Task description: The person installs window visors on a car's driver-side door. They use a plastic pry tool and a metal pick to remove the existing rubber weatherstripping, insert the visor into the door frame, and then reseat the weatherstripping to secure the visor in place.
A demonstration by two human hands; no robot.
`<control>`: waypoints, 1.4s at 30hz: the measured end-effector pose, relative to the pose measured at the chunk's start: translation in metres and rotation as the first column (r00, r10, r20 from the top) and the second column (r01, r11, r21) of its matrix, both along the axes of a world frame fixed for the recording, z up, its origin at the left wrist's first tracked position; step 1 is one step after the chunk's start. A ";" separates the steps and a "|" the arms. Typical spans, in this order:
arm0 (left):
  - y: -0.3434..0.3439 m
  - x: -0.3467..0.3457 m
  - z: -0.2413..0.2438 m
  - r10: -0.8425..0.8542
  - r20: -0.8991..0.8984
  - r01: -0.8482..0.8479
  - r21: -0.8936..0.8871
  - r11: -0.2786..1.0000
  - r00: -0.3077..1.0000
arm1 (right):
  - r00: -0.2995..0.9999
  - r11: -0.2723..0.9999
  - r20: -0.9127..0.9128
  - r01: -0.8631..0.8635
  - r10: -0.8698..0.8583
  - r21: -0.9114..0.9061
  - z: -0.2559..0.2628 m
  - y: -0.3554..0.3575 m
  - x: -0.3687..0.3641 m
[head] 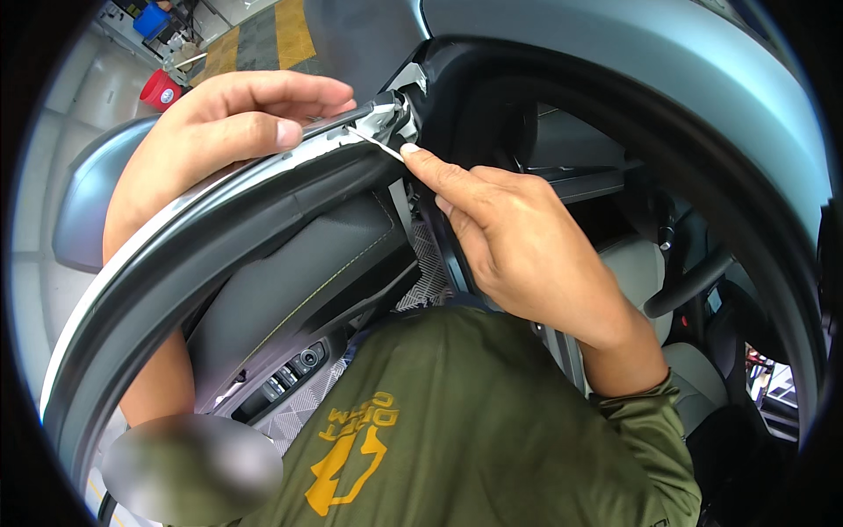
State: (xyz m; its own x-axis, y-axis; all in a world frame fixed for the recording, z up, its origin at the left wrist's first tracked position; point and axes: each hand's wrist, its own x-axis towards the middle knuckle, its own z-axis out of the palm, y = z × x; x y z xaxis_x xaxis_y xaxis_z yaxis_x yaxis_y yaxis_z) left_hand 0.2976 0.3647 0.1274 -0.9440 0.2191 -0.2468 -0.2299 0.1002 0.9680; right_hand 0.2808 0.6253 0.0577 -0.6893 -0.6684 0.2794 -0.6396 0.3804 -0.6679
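Observation:
My left hand (224, 118) lies over the outer edge of a car door's window frame (217, 244). Its thumb touches the dark trim strip (332, 124), while the fingers stretch out above it. Between the thumb and fingers of my right hand (520, 244) is a thin white stick-like tool (374, 143). The tool's tip meets the pale strip along the frame, close to the frame's upper corner. Crumpled light film (388, 118) bunches at that corner. More loose film (411, 78) shows just beyond it. My fingers hide the tool's rear end.
The door stands ajar beside the blue-grey car body (593, 39). Below the frame are the door panel (303, 244) and window switches (286, 379). A side mirror (99, 197) juts out left. The steering wheel (688, 286) is inside. A red bucket (160, 91) stands on the floor behind.

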 end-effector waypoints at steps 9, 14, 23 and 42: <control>-0.005 -0.005 0.003 -0.051 0.077 0.056 -0.058 0.997 0.996 | 0.989 0.989 0.116 -0.081 0.096 -0.122 -0.005 0.016 -0.016; -0.003 -0.001 0.004 -0.011 0.091 0.015 -0.045 0.999 0.996 | 0.983 0.991 0.134 -0.115 0.123 -0.070 0.013 0.011 -0.023; 0.003 -0.003 0.007 -0.002 0.098 0.006 -0.048 0.999 0.995 | 0.971 0.959 -0.039 -0.227 0.237 0.170 0.039 0.013 -0.043; -0.003 -0.006 0.001 -0.007 0.112 0.005 0.015 1.000 0.994 | 0.963 0.951 -0.107 -0.220 0.247 0.215 0.039 0.016 -0.040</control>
